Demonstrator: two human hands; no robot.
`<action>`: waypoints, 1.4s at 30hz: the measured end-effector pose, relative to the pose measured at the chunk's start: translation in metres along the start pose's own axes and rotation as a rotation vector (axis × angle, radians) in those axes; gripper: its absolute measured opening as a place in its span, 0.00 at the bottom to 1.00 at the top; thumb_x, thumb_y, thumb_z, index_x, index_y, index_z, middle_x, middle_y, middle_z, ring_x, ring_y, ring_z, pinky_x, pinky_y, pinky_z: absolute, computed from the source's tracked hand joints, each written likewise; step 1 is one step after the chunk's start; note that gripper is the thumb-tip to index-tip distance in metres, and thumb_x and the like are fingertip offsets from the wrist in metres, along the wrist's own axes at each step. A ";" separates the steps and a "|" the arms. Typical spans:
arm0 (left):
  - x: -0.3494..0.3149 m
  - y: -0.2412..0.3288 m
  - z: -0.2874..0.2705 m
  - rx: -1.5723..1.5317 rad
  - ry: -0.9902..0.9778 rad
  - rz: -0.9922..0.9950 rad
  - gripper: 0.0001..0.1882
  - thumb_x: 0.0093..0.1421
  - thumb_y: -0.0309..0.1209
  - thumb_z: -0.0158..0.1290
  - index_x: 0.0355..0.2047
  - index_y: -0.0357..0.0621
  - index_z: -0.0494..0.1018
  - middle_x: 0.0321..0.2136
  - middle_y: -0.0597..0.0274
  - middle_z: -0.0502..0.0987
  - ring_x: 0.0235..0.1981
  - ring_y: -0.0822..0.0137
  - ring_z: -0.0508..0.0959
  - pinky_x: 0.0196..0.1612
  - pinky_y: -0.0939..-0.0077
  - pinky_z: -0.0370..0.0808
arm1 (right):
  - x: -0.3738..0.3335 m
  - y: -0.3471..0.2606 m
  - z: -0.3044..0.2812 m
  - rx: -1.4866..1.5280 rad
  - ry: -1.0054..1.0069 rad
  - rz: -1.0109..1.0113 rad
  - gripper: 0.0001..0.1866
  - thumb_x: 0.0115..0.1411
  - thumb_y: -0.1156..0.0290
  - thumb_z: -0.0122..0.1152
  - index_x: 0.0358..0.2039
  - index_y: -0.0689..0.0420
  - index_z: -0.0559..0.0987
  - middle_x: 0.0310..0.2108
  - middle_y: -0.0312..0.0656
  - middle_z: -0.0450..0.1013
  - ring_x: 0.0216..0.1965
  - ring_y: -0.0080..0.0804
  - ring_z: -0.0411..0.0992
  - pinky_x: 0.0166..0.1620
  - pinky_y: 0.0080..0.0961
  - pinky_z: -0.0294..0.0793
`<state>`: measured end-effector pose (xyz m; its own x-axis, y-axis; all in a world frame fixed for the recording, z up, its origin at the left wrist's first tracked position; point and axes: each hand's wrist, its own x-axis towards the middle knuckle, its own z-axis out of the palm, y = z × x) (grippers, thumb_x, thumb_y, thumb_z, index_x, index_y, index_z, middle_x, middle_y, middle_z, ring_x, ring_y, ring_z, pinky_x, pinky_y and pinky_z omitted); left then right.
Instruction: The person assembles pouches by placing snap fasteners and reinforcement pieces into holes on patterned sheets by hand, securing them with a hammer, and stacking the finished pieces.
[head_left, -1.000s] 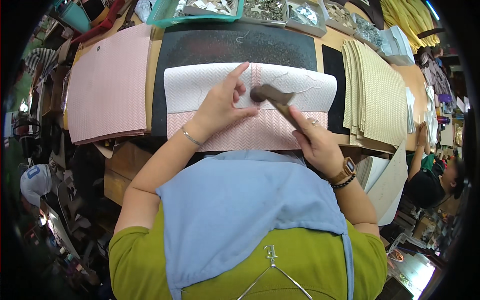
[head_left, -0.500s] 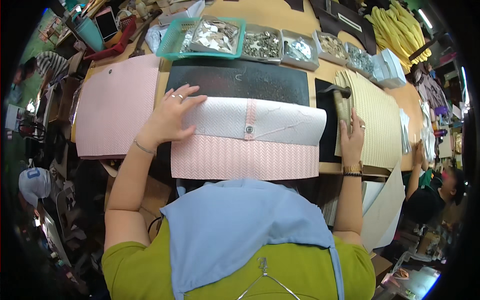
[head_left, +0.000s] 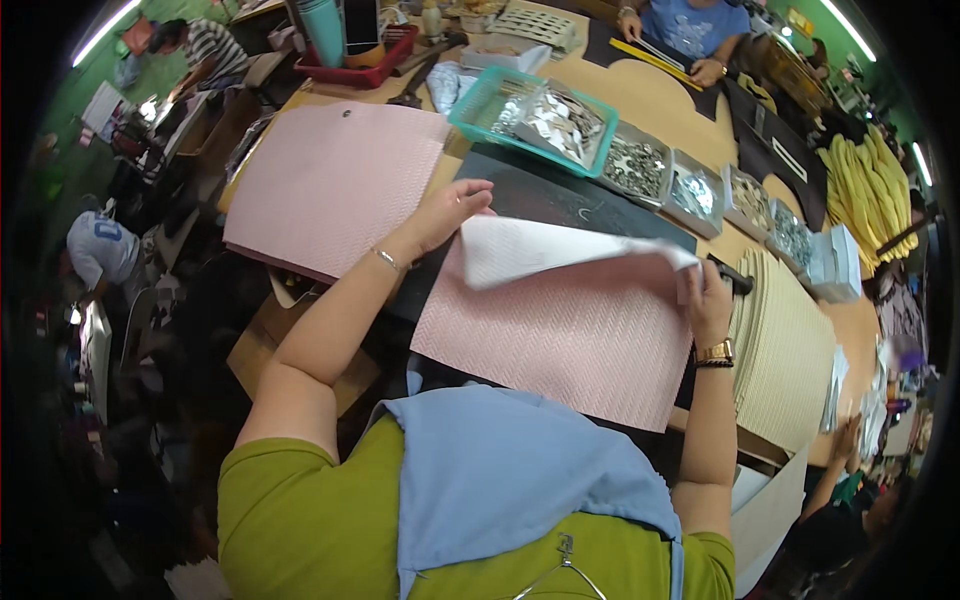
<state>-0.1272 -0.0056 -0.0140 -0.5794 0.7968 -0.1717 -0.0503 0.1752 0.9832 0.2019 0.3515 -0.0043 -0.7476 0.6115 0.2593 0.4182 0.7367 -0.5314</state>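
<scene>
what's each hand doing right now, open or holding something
left hand: closed on the folded-back white edge of the pink sheet.
right hand: gripping the same sheet's other corner.

Before us on the table (head_left: 650,100) lies a textured sheet (head_left: 570,345), its far edge folded back toward us. Our left hand (head_left: 445,212) holds the fold's left corner, our right hand (head_left: 705,300) the right. Left of it lies a stack of sheets (head_left: 330,185); right, another stack (head_left: 785,345). Behind, a basket (head_left: 535,110) and a row of trays (head_left: 690,185) hold small parts.
</scene>
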 end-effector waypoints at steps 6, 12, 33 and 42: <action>-0.055 -0.010 0.012 0.126 -0.081 0.119 0.56 0.53 0.56 0.72 0.72 0.37 0.60 0.56 0.51 0.79 0.55 0.65 0.77 0.60 0.70 0.72 | 0.035 -0.013 0.011 -0.049 -0.093 0.211 0.22 0.71 0.52 0.60 0.44 0.63 0.82 0.34 0.56 0.81 0.38 0.47 0.80 0.43 0.39 0.76; -0.070 0.001 0.034 0.486 0.186 0.230 0.12 0.71 0.33 0.53 0.43 0.34 0.72 0.30 0.37 0.77 0.33 0.42 0.80 0.39 0.56 0.74 | 0.013 -0.012 0.010 0.152 -0.049 0.111 0.21 0.68 0.57 0.66 0.52 0.62 0.80 0.40 0.52 0.81 0.40 0.40 0.79 0.47 0.34 0.77; -0.113 0.049 -0.391 0.961 0.753 0.020 0.20 0.66 0.36 0.58 0.54 0.36 0.78 0.48 0.49 0.84 0.50 0.56 0.83 0.55 0.65 0.76 | 0.109 -0.312 0.215 0.939 -0.632 0.091 0.23 0.69 0.69 0.64 0.60 0.64 0.72 0.34 0.39 0.79 0.26 0.23 0.75 0.29 0.22 0.77; -0.095 -0.055 -0.423 1.088 0.822 -0.450 0.36 0.70 0.52 0.49 0.72 0.45 0.65 0.66 0.37 0.71 0.68 0.41 0.71 0.70 0.56 0.65 | 0.049 -0.329 0.268 1.026 -0.735 0.111 0.55 0.63 0.57 0.73 0.75 0.72 0.49 0.73 0.65 0.55 0.71 0.48 0.61 0.66 0.33 0.68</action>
<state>-0.4135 -0.3351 -0.0254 -0.9977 0.0672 0.0026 0.0656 0.9642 0.2570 -0.1111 0.0617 -0.0331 -0.9812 0.1090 -0.1594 0.1522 -0.0715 -0.9858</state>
